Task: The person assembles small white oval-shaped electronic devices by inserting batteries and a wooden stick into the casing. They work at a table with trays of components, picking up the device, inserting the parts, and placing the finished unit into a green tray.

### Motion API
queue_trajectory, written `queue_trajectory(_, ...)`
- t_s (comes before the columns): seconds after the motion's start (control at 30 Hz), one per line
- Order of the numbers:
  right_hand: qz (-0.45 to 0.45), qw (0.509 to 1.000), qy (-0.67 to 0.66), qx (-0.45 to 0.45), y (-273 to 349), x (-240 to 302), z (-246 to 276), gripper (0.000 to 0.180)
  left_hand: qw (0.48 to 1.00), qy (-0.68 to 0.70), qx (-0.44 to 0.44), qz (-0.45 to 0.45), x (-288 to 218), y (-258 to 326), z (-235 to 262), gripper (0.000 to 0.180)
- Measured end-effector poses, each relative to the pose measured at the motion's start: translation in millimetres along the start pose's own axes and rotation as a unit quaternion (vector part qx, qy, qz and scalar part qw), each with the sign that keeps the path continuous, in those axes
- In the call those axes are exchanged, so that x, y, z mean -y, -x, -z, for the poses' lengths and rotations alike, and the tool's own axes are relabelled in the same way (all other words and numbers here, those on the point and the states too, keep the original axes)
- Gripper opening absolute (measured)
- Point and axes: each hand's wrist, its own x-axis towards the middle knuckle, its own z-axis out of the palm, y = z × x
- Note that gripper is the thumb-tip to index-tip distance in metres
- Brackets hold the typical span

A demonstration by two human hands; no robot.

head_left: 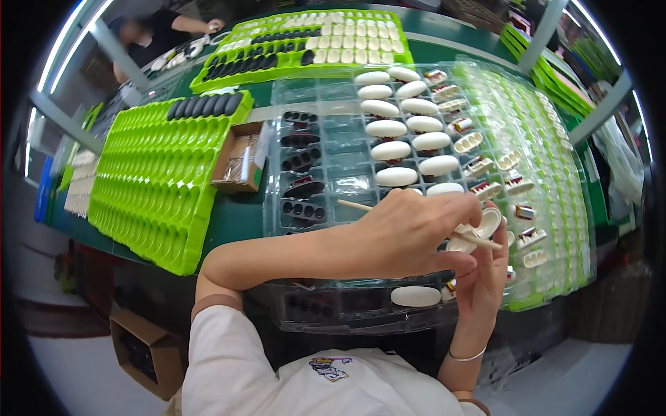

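My left hand [416, 232] reaches across from the left, fingers pinched around a thin pale stick [354, 204]. A similar stick tip [488, 243] shows past its fingertips, against an open white oval shell [490, 222]. That small shell is in my right hand [482, 277], its fingers curled up around it from below; a bangle circles the wrist. Both hands meet above a clear compartment tray [343, 142]. The tray holds rows of smooth white oval pieces [389, 150], black hollowed pieces [303, 210] and small white holders [468, 143], some with red and silver parts.
Left of the tray stand a small cardboard box [236, 182] and a green moulded tray [149, 177] with black ovals at its far end. Another green tray [305, 68] lies farther back, filled with black and white pieces. A person [149, 35] works at far left.
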Motion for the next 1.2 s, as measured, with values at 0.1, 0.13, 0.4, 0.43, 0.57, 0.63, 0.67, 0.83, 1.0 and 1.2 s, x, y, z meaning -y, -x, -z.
queue_trajectory(0.1, -0.025, 0.998, 0.056, 0.035, -3, 7, -1, 0.050, 0.994, -0.072, -0.084, -0.004, 10, -7, 18, 0.023)
queue_trajectory(0.13, -0.016, 0.997, 0.072, 0.017, -3, 7, -1, 0.048, 0.990, -0.113, -0.085, -0.006, 18, -9, 32, 0.017)
queue_trajectory(0.4, -0.021, 0.998, 0.060, 0.011, -9, 12, 3, 0.046, 0.903, -0.328, -0.016, 0.278, 99, 32, 160, 0.015)
queue_trajectory(0.43, -0.019, 0.998, 0.059, 0.005, -9, 12, 3, 0.046, 0.900, -0.324, -0.012, 0.292, 99, 36, 160, 0.015)
queue_trajectory(0.57, 0.004, 0.998, 0.059, -0.002, -9, 18, 11, 0.046, 0.891, -0.339, -0.009, 0.302, 94, 46, 157, 0.015)
queue_trajectory(0.63, 0.020, 0.998, 0.061, -0.020, -7, 23, 19, 0.047, 0.888, -0.362, -0.012, 0.284, 90, 44, 162, 0.016)
queue_trajectory(0.67, 0.032, 0.997, 0.063, -0.030, -6, 27, 26, 0.049, 0.892, -0.349, -0.001, 0.288, 91, 39, 162, 0.015)
queue_trajectory(0.83, 0.075, 0.994, 0.066, -0.039, -7, 51, 43, 0.046, 0.932, -0.302, 0.029, 0.197, 53, 14, 93, 0.009)
queue_trajectory(1.0, 0.105, 0.991, 0.059, -0.059, 7, 71, 62, 0.043, 0.973, -0.186, 0.134, 0.028, 6, -10, 0, 0.007)
queue_trajectory(1.2, 0.101, 0.992, 0.051, -0.064, 25, 78, 74, 0.042, 0.933, -0.192, 0.305, 0.010, -9, -34, -68, 0.023)
